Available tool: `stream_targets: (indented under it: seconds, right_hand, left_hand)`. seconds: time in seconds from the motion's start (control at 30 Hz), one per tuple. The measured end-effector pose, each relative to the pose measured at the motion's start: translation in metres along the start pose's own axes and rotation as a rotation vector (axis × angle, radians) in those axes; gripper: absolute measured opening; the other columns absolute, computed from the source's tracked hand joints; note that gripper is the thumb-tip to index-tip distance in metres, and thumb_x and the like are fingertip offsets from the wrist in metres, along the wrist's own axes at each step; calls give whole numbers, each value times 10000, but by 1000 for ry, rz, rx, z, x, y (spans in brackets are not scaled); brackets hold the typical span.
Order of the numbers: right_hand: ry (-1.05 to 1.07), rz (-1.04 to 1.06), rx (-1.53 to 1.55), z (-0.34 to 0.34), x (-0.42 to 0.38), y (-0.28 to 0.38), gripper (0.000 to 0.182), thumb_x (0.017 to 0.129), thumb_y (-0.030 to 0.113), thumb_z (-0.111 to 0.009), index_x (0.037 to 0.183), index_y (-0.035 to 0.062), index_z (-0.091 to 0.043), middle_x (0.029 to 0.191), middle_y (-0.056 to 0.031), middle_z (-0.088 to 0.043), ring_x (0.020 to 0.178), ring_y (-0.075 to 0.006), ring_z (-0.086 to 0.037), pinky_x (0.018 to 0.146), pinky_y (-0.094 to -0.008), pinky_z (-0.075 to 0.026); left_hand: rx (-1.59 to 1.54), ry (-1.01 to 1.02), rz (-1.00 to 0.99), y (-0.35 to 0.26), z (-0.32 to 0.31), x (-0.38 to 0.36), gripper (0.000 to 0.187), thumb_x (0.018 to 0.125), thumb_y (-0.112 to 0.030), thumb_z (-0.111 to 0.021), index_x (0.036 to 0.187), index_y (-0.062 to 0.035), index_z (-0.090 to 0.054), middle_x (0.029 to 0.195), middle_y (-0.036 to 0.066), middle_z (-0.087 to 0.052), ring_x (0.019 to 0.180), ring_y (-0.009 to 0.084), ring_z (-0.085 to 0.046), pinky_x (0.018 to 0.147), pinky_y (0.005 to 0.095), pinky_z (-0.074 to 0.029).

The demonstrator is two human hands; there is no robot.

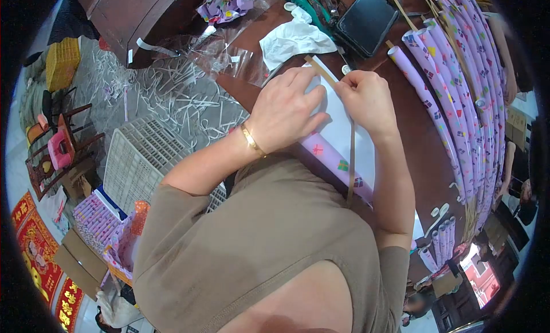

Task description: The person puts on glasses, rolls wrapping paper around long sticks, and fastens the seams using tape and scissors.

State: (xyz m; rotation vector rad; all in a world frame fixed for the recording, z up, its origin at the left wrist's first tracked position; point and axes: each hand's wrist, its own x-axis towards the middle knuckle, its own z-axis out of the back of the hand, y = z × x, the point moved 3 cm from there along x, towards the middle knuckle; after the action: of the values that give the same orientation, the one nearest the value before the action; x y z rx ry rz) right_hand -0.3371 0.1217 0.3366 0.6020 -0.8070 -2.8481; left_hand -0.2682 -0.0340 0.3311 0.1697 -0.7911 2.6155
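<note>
Brown shirt (286, 235) is filling the foreground; right hand (364, 98) is pinching a tan strip (322, 71), left hand (292, 107) is lying spread over patterned paper (332, 159).

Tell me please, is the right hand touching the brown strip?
Touching. The head view shows the right hand pinching the brown strip between thumb and finger, with no gap visible where the strip meets them.

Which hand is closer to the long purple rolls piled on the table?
The right hand. It is left of the long purple rolls, apart from them; the left hand is farther left, beyond the right one.
</note>
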Motion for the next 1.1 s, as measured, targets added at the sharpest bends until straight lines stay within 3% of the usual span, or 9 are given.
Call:
stream_targets:
  seconds: [0.23,0.3,0.93,1.03,1.1]
  right_hand:
    - [-3,5,9,-4,4,1,211,786,170,-668,824,-35,-696,707,-202,-660,654,-293,-675,644,-374,-515]
    - [-4,14,24,-5,5,0,213,786,168,-665,824,-39,-694,709,-208,-657,660,-293,-677,647,-372,-514]
    - [-1,7,-15,-8,11,-2,217,791,196,-667,797,-19,-691,710,-208,-650,667,-321,-670,641,-387,-510]
    - [-28,26,-3,-5,6,-2,246,793,213,-680,788,-33,-689,686,-194,-653,636,-281,-669,622,-375,-508]
    - [19,-47,25,-2,-2,-4,284,804,241,-693,767,-41,-687,647,-157,-655,605,-209,-656,592,-348,-501]
  left_hand:
    - [10,0,-1,0,-1,1,429,725,-306,-771,1068,-85,-638,1254,148,-546,1096,317,-558,891,402,-481]
    - [29,-28,-18,0,0,1,387,700,-314,-767,939,-37,-640,1252,171,-545,1089,303,-557,885,390,-487]
    - [51,-22,-14,-2,-1,2,390,677,-312,-784,924,-49,-637,1257,185,-548,1099,313,-556,881,414,-479]
    - [54,-15,-20,-2,-2,2,387,679,-314,-782,925,-51,-638,1255,182,-551,1101,309,-552,878,410,-479]
    - [60,-12,-11,-1,-3,2,380,689,-317,-777,927,-55,-638,1258,171,-552,1103,304,-549,877,405,-478]
